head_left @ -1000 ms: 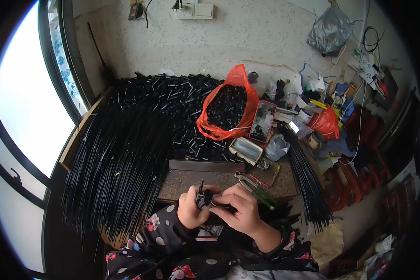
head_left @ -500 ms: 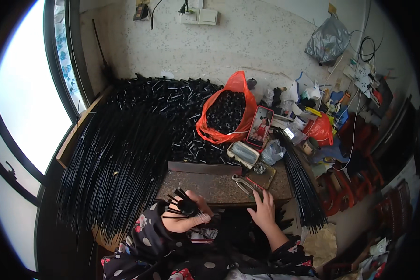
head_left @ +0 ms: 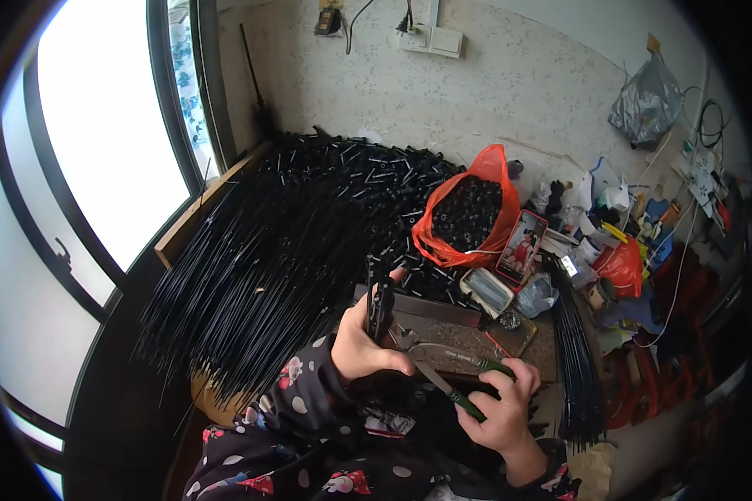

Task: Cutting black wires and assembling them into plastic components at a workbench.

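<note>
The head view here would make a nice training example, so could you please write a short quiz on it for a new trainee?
1. True or false: the right hand holds green-handled pliers.
2. What does the left hand hold upright?
A. a phone
B. a small bundle of black parts
C. an orange bag
3. Fill in: the orange bag of small black pieces stands against the ____ side of the phone.

Key
1. True.
2. B; the bundle rises above the fist, in front of the big pile of thin black rods.
3. Left; the phone leans against the bag, screen lit.
</note>
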Demonstrator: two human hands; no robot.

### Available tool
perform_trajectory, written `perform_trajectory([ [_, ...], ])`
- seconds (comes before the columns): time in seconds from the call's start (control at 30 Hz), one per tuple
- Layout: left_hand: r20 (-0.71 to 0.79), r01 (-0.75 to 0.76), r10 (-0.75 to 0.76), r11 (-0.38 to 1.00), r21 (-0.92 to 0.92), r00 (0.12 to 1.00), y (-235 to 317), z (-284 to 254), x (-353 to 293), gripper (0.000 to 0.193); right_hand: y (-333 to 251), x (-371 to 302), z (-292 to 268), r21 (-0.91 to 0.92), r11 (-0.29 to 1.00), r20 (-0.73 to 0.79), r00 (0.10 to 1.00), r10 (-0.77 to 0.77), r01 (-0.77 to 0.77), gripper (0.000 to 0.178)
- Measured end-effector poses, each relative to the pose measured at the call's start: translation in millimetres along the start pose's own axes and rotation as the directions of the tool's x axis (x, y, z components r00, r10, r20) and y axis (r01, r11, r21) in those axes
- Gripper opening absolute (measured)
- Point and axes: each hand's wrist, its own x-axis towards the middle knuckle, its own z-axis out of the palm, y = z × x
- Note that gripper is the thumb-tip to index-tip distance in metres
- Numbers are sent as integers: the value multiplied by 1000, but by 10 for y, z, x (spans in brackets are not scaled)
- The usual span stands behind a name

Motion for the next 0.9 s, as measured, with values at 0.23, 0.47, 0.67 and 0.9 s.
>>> perform_trajectory([
  [0.23,-38,-85,105,931,356,994,110,47,-72,97,-1,103,-163,-325,928,-21,980,-197,179,20],
  [0.47,127,-28,21,998,52,992,202,-16,-91,99,-43,-327,281,414,-637,716,665,-214,-650,35],
  [0.67,10,-19,17,931,363,1000,278,75,-49,80,-99,69,294,603,585,574,804,153,-542,58],
  [0.9,-62,-49,56,993,104,997,225,-64,-99,92,-97,125,269,629,158,775,631,-40,-762,23],
])
